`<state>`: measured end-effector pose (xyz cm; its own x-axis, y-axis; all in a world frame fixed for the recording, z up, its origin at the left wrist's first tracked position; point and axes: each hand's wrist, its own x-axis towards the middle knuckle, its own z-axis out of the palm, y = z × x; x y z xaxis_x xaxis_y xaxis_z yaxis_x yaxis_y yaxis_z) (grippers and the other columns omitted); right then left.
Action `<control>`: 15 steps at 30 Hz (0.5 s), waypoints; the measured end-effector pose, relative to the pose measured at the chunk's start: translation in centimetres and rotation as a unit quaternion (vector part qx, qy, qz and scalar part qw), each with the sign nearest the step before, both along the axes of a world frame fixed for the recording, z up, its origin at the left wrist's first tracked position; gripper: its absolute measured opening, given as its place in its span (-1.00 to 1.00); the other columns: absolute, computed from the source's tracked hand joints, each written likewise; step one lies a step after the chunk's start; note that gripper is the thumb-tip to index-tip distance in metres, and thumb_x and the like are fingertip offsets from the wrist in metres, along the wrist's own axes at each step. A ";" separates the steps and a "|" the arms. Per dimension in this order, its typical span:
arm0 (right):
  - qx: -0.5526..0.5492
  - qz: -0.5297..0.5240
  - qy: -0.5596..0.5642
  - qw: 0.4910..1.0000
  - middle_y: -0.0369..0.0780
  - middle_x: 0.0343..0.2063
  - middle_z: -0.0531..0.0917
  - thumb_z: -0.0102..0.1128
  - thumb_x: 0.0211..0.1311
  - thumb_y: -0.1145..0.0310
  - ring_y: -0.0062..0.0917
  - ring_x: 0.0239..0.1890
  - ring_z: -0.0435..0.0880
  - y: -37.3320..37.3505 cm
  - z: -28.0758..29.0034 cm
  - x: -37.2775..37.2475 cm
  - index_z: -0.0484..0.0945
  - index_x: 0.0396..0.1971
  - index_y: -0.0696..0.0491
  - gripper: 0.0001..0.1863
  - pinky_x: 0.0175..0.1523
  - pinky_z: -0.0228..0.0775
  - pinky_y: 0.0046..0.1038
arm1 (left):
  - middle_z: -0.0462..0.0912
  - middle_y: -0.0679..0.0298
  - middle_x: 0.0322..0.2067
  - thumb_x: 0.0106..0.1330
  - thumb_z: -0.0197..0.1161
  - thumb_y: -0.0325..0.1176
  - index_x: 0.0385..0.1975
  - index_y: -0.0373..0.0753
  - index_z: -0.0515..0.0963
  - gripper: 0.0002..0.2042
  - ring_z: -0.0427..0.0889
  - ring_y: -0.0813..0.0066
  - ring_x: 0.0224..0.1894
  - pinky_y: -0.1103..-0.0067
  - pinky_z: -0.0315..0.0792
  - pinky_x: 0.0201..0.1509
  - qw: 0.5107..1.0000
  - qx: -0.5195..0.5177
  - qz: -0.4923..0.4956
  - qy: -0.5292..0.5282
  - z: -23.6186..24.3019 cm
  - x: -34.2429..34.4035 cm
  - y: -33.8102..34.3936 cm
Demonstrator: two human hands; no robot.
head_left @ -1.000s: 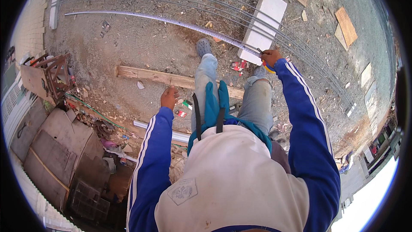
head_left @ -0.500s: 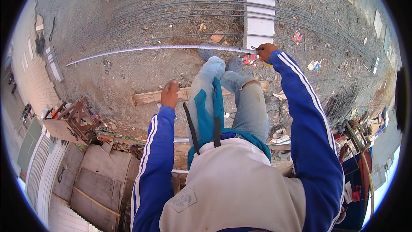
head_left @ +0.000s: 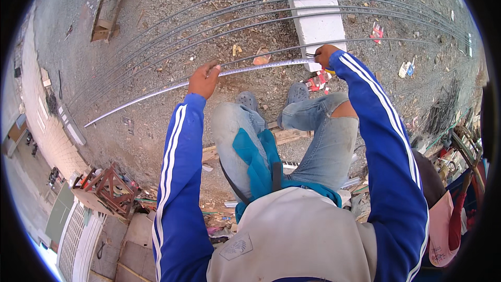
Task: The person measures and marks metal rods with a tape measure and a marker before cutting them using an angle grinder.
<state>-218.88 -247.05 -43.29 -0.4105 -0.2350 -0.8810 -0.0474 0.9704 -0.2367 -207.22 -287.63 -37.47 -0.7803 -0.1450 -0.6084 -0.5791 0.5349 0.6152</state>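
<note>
A long pale tape-measure blade (head_left: 261,67) stretches from the far left down on the gravel up to my right hand (head_left: 325,56). That hand is closed on the tape measure's case, of which only a bit of yellow shows below the fingers, with a dark loop sticking out. My left hand (head_left: 205,79) lies across the blade, its fingers bent and thumb up; the grip itself is partly hidden behind the hand. Just beyond the blade run several long thin steel bars (head_left: 261,23), raised across a white block (head_left: 319,31).
A wooden frame (head_left: 109,10) lies at the far left. Torn red packaging (head_left: 317,81) rests by my right foot (head_left: 297,94), and a plank (head_left: 287,136) lies beneath my legs. Wooden trestles (head_left: 112,190) stand at the near left, tangled wire (head_left: 443,107) at the right.
My left hand has moved up and forward onto the tape blade. My right hand stays at the tape's right end. The view has shifted, and my knees are bent further apart.
</note>
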 end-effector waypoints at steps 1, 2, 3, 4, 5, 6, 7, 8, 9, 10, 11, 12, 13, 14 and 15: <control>-0.009 -0.007 0.026 1.000 -0.09 -0.43 0.66 0.09 0.06 0.19 -0.25 -0.32 0.64 0.4 -1.8 0.1 0.62 -0.26 0.05 -0.68 -0.14 0.44 -0.33 | 0.53 -0.04 -0.05 0.24 0.11 -0.07 -0.01 -0.29 0.49 -0.54 0.52 0.19 0.03 0.45 0.35 0.10 0.998 -0.005 -0.059 -0.034 -2.9 -0.6 -0.4; -0.008 -0.019 0.015 1.000 -0.12 -0.47 0.67 0.10 0.05 0.18 -0.28 -0.36 0.65 -0.1 -2.2 -0.1 0.63 -0.27 0.04 -0.69 -0.17 0.45 -0.34 | 0.56 -0.01 -0.08 0.23 0.10 -0.05 -0.04 -0.25 0.52 -0.56 0.54 0.19 0.00 0.43 0.36 0.09 0.997 -0.008 -0.081 -0.013 -4.8 -0.7 -0.3; -0.007 -0.031 0.004 0.999 -0.15 -0.51 0.67 0.11 0.04 0.18 -0.31 -0.39 0.65 -0.5 -2.6 -0.4 0.63 -0.29 0.04 -0.69 -0.20 0.46 -0.36 | 0.56 -0.01 -0.08 0.23 0.10 -0.05 -0.04 -0.25 0.52 -0.56 0.54 0.19 0.00 0.43 0.36 0.09 0.996 -0.010 -0.090 -0.009 -6.6 -0.8 -0.3; -0.012 -0.042 -0.014 0.999 -0.19 -0.57 0.66 0.12 0.04 0.19 -0.37 -0.46 0.66 -0.1 -3.6 -0.3 0.64 -0.31 0.05 -0.70 -0.26 0.47 -0.37 | 0.57 -0.02 -0.10 0.23 0.10 -0.07 -0.04 -0.27 0.51 -0.56 0.56 0.19 -0.03 0.44 0.37 0.07 0.995 0.002 -0.098 -0.021 -8.3 -1.3 -0.2; -0.019 0.027 0.038 0.999 -0.19 -0.56 0.67 0.12 0.03 0.21 -0.38 -0.45 0.66 0.2 -4.5 -0.4 0.64 -0.33 0.06 -0.71 -0.26 0.47 -0.37 | 0.58 -0.02 -0.12 0.23 0.11 -0.08 -0.05 -0.30 0.51 -0.57 0.57 0.20 -0.05 0.45 0.38 0.06 0.994 0.014 -0.106 -0.033 -9.8 -1.8 0.0; -0.026 0.034 0.045 0.998 -0.19 -0.56 0.67 0.13 0.03 0.21 -0.38 -0.45 0.66 0.4 -5.2 -0.1 0.64 -0.33 0.06 -0.72 -0.25 0.47 -0.37 | 0.62 0.06 -0.18 0.23 0.14 -0.13 -0.07 -0.34 0.52 -0.59 0.61 0.31 -0.16 0.50 0.41 -0.02 0.997 0.071 -0.032 0.020 -11.2 -1.7 0.3; -0.033 0.045 0.052 0.997 -0.19 -0.55 0.67 0.13 0.02 0.21 -0.37 -0.44 0.66 0.3 -5.8 -0.4 0.65 -0.34 0.05 -0.72 -0.24 0.47 -0.37 | 0.62 0.06 -0.18 0.23 0.14 -0.13 -0.07 -0.34 0.52 -0.59 0.61 0.31 -0.16 0.50 0.41 -0.02 0.996 0.069 -0.040 0.028 -12.5 -1.6 0.0; -0.020 0.011 0.046 0.999 -0.18 -0.54 0.67 0.14 0.01 0.21 -0.36 -0.43 0.66 -0.3 -5.7 -0.3 0.65 -0.34 0.05 -0.72 -0.23 0.47 -0.36 | 0.62 0.12 -0.20 0.24 0.14 -0.15 -0.06 -0.34 0.51 -0.60 0.60 0.38 -0.20 0.55 0.42 -0.07 0.994 0.093 0.044 0.031 -12.9 -1.7 -0.4; -0.008 -0.019 0.040 0.999 -0.18 -0.52 0.67 0.15 -0.01 0.21 -0.35 -0.41 0.66 -0.9 -5.5 -0.3 0.65 -0.34 0.04 -0.72 -0.23 0.47 -0.35 | 0.63 0.17 -0.22 0.25 0.15 -0.17 -0.05 -0.34 0.50 -0.61 0.59 0.46 -0.24 0.59 0.42 -0.12 0.984 0.116 0.130 0.035 -13.2 -1.7 -1.0; -0.007 -0.020 0.059 0.998 -0.16 -0.51 0.67 0.15 0.00 0.24 -0.35 -0.42 0.66 -0.2 -6.3 -0.1 0.65 -0.34 0.05 -0.73 -0.24 0.47 -0.32 | 0.63 0.25 -0.24 0.27 0.15 -0.19 -0.01 -0.30 0.49 -0.62 0.56 0.56 -0.27 0.64 0.41 -0.18 0.966 0.163 0.201 0.028 -12.5 -2.2 -0.4; 0.004 -0.008 0.051 0.999 -0.15 -0.50 0.67 0.14 0.00 0.25 -0.35 -0.43 0.65 -0.8 -5.9 -0.3 0.65 -0.34 0.05 -0.74 -0.26 0.46 -0.31 | 0.63 0.25 -0.24 0.27 0.15 -0.19 -0.01 -0.30 0.49 -0.62 0.56 0.56 -0.27 0.64 0.41 -0.18 0.967 0.162 0.194 0.034 -11.0 -2.9 -0.6; 0.010 0.001 0.033 0.999 -0.16 -0.51 0.67 0.14 0.00 0.26 -0.35 -0.43 0.65 -1.1 -5.9 -0.9 0.65 -0.34 0.05 -0.74 -0.26 0.46 -0.31 | 0.61 0.22 -0.20 0.27 0.15 -0.22 0.01 -0.30 0.46 -0.62 0.56 0.54 -0.23 0.63 0.42 -0.15 0.965 0.171 0.184 0.069 -8.7 -3.9 -0.4; 0.019 0.009 0.012 1.000 -0.17 -0.52 0.67 0.13 0.00 0.26 -0.36 -0.44 0.65 -1.1 -6.0 -1.3 0.65 -0.35 0.05 -0.74 -0.27 0.46 -0.31 | 0.60 0.20 -0.16 0.27 0.16 -0.25 0.04 -0.29 0.44 -0.62 0.56 0.52 -0.18 0.62 0.42 -0.12 0.962 0.183 0.174 0.100 -6.0 -5.1 0.4; 0.036 0.043 0.053 0.997 -0.19 -0.54 0.68 0.13 0.00 0.27 -0.38 -0.45 0.65 -1.2 -5.7 -1.3 0.66 -0.38 0.06 -0.76 -0.29 0.46 -0.31 | 0.56 0.17 -0.10 0.27 0.16 -0.30 0.08 -0.29 0.40 -0.60 0.55 0.46 -0.11 0.60 0.42 -0.07 0.957 0.210 0.115 0.164 -1.8 -6.4 2.2; 0.050 0.039 0.012 0.998 -0.22 -0.56 0.68 0.12 0.01 0.29 -0.40 -0.47 0.65 -0.9 -6.5 -1.4 0.66 -0.42 0.07 -0.78 -0.30 0.45 -0.31 | 0.52 0.13 -0.03 0.26 0.16 -0.34 0.12 -0.29 0.35 -0.57 0.54 0.41 -0.05 0.58 0.41 -0.02 0.943 0.237 0.058 0.227 2.8 -7.7 4.1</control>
<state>-220.29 -247.95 -49.83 -0.4166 -0.1784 -0.8914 -0.1278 0.9823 -0.1368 -214.89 -283.58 -34.70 -0.9713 -0.0420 -0.2341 -0.2370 0.0873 0.9676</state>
